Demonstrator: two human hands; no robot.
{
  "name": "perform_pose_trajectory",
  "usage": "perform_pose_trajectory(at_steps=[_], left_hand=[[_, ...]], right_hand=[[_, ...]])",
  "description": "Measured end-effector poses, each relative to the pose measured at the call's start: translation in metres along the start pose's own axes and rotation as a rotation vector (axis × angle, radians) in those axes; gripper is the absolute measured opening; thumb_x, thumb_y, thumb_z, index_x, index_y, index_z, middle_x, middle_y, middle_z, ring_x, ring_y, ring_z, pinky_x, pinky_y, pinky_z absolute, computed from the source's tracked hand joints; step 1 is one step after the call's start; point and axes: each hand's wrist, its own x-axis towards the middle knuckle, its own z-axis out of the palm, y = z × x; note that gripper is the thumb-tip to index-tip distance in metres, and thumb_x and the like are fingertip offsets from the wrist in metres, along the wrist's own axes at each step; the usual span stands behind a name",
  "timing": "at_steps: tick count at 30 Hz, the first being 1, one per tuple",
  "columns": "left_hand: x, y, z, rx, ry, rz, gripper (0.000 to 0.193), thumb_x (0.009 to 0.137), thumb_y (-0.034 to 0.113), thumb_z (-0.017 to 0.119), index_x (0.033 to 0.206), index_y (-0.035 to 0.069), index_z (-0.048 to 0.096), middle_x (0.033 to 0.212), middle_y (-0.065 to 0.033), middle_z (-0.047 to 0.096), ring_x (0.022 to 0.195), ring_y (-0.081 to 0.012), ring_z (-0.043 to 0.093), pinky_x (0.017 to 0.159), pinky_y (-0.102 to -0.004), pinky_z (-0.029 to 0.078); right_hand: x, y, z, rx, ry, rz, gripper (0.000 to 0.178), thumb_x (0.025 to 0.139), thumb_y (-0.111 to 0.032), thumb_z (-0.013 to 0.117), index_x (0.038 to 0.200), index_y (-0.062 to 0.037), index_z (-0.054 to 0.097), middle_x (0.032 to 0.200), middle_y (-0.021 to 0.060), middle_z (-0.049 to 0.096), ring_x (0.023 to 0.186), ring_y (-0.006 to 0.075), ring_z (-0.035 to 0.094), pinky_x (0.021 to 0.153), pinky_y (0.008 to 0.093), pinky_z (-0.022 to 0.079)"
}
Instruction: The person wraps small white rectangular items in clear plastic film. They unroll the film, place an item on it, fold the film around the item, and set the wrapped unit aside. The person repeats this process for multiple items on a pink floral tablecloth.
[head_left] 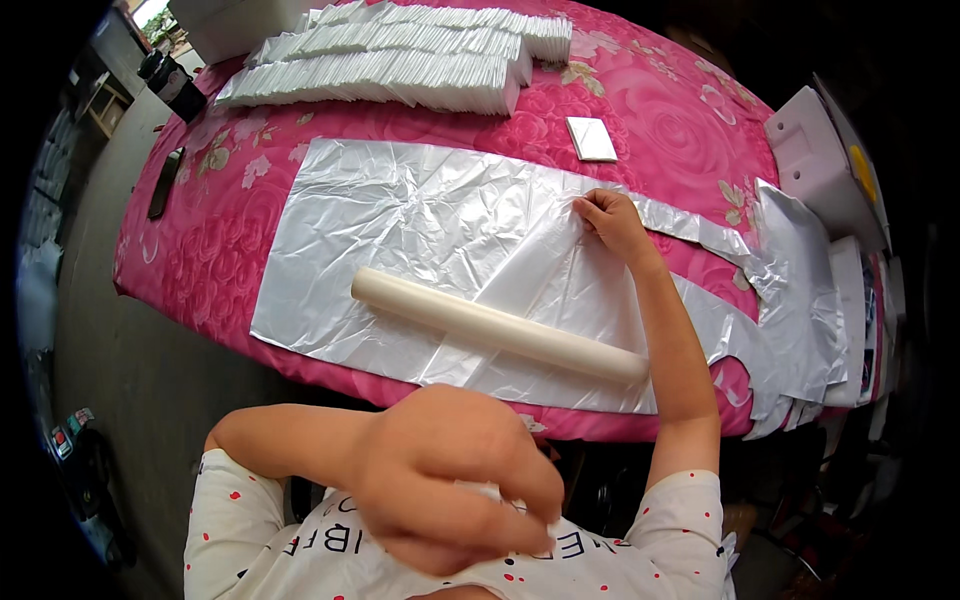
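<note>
Spread over the table is a stack of silvery white plastic sheets [340, 220], creased and shiny. My right hand [610, 215] pinches the far edge of the top sheet, and a fold runs slantwise from there toward me. A cream-coloured tube [490, 325] lies across the sheets, its right end beside my right forearm. My left hand [460, 480] is raised in front of my chest, close to the camera, with its fingers curled in. Whatever is between those fingers, if anything, is hidden.
Rows of folded white squares [390, 65] stand at the far side, with one white square packet [591, 139] apart. A black bottle [172, 85] and a dark phone-like object [166, 183] are at left. Crumpled silvery film [795, 290] and a white foam box [825, 160] stand at right.
</note>
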Motion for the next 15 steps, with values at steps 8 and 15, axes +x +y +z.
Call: perform_pose_trajectory(at_steps=[8,15], left_hand=[[-0.116,-0.084,-0.017,0.784,-0.724,-0.373,0.06,0.084,0.04,0.051,0.124,-0.005,0.044,0.133,-0.0184,0.042,0.125,-0.0291,0.038,0.105,-0.0391,0.028],[-0.135,-0.084,0.003,0.833,-0.738,-0.471,0.079,0.083,0.053,0.044,0.133,-0.008,0.032,0.143,-0.0218,0.027,0.135,-0.031,0.024,0.109,-0.0435,0.019]], right_hand=[[0.0,-0.006,0.001,-0.069,0.017,-0.031,0.022,0.085,-0.022,0.062,0.08,-0.0005,0.064,0.058,-0.0023,0.052,0.053,0.0053,0.045,0.05,0.0223,0.037],[-0.017,-0.021,0.0,-0.119,0.412,-0.09,0.038,0.085,-0.025,0.061,0.114,-0.0011,0.055,0.109,0.0131,0.058,0.084,0.0186,0.059,0.074,0.03,0.049]])
